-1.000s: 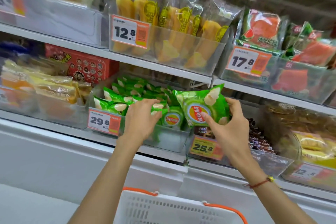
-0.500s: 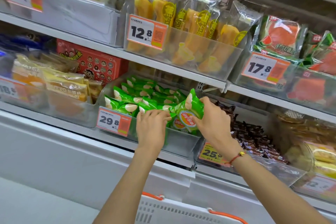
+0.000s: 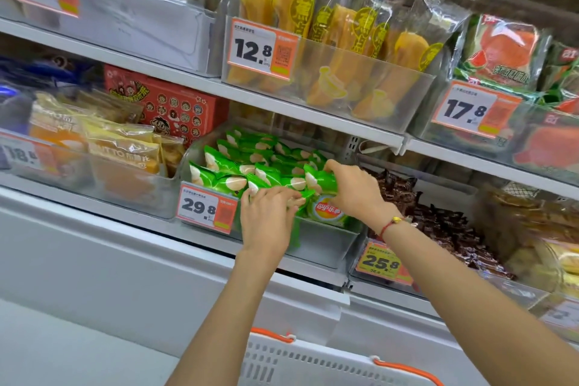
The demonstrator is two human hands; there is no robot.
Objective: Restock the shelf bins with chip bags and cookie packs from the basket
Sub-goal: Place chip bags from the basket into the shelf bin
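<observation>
Two hands [image 3: 269,216] reached into one bin [image 3: 326,244] of green chip bags [image 3: 225,163], too many to count; five price tags [image 3: 205,208] showed on two shelves [image 3: 175,75], one red box [image 3: 175,106], and one white basket [image 3: 297,360] below

"Lay's" on green chip bag [image 3: 326,213]; price tags [image 3: 205,208] 29.8, 25.8, 12.8, 17.8, 18.8 on bins.
</observation>
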